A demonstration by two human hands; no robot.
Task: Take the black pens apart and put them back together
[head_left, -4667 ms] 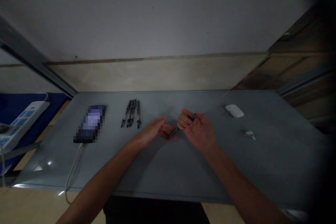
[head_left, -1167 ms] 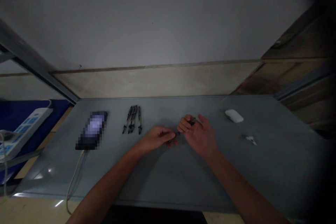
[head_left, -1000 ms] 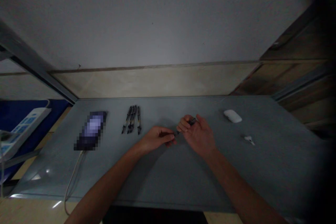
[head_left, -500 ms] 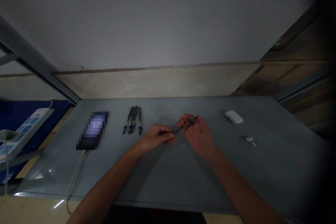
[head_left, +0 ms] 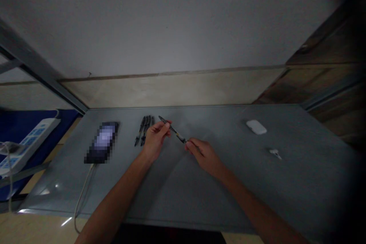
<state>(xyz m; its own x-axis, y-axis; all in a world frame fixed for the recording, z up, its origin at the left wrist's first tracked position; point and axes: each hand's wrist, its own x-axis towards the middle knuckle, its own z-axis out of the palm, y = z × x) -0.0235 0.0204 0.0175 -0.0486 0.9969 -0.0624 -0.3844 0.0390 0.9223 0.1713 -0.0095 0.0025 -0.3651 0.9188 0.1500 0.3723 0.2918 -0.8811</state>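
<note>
A slim dark pen-like stick [head_left: 176, 133] with a small yellowish band slants down to the right between my hands, above the table. My left hand [head_left: 156, 137] pinches it near its upper left end. At its lower right end, the fingertips of my right hand [head_left: 203, 154] are closed on it. Several similar dark sticks [head_left: 142, 127] lie side by side on the table, just behind and left of my left hand, which hides part of them.
On the grey table [head_left: 183, 206] a phone [head_left: 101, 143] with a cable lies at left. A white rounded case [head_left: 256, 127] and a small white item [head_left: 275, 154] lie at right. Beyond the left edge is a power strip [head_left: 28, 143]. A wall rises behind.
The held stick has turned from slanting up to the right to slanting down to the right. My left hand has moved left and up; my right hand has moved left and down.
</note>
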